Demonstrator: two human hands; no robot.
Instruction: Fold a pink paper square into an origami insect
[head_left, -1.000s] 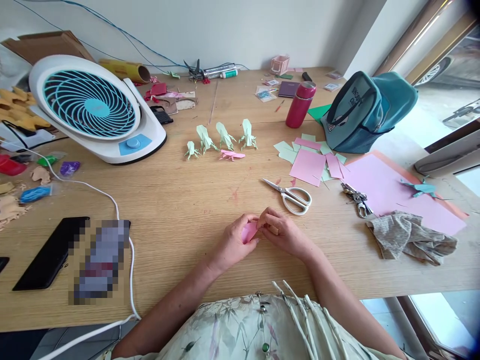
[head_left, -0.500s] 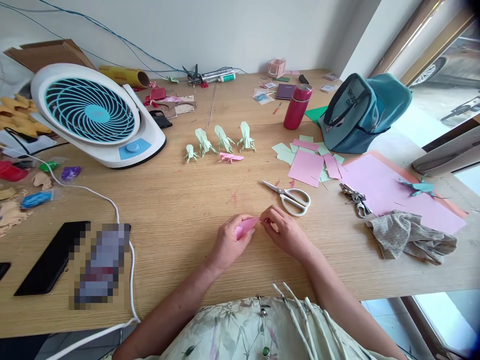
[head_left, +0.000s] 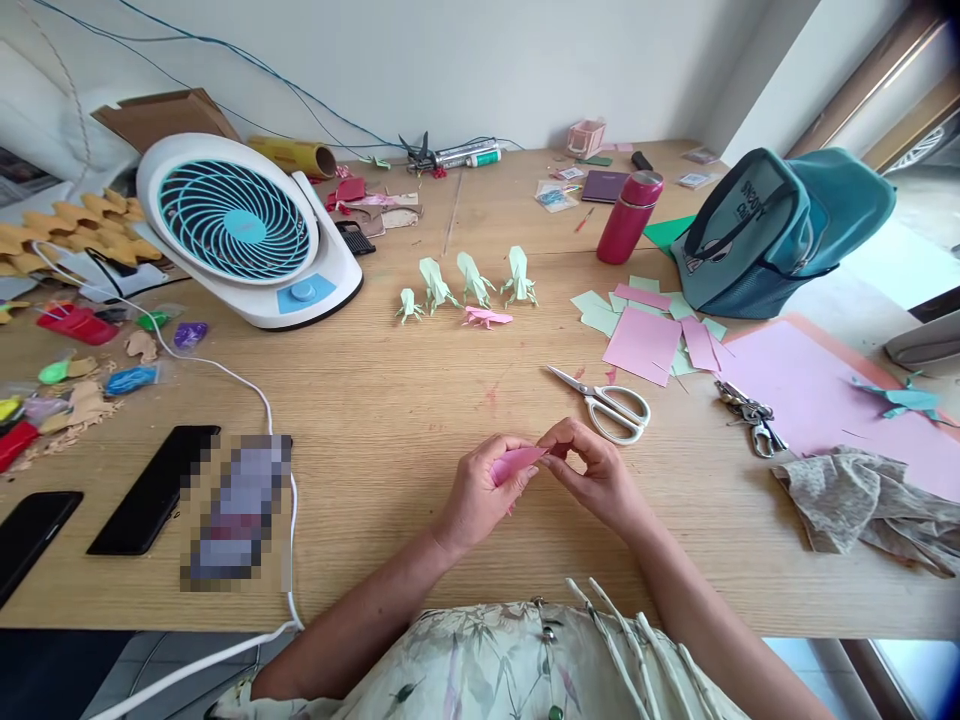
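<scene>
Between my hands is a small folded piece of pink paper, held just above the wooden table. My left hand wraps round its broad part. With thumb and forefinger, my right hand pinches its pointed right end; the fingers hide that tip. White-handled scissors lie just beyond my right hand, blades toward the upper left. Farther back, several pale green origami insects stand in a row, with a pink origami figure in front of them.
Cut pink and green paper sheets lie right of centre, before a red bottle and a teal backpack. Keys and a crumpled cloth are at right. A fan, a white cable and black phone-like slabs occupy the left.
The view has turned a little to the left, so everything sits farther right. Both hands still hold the pink paper, and the right fingers have come closer to the left hand's thumb.
</scene>
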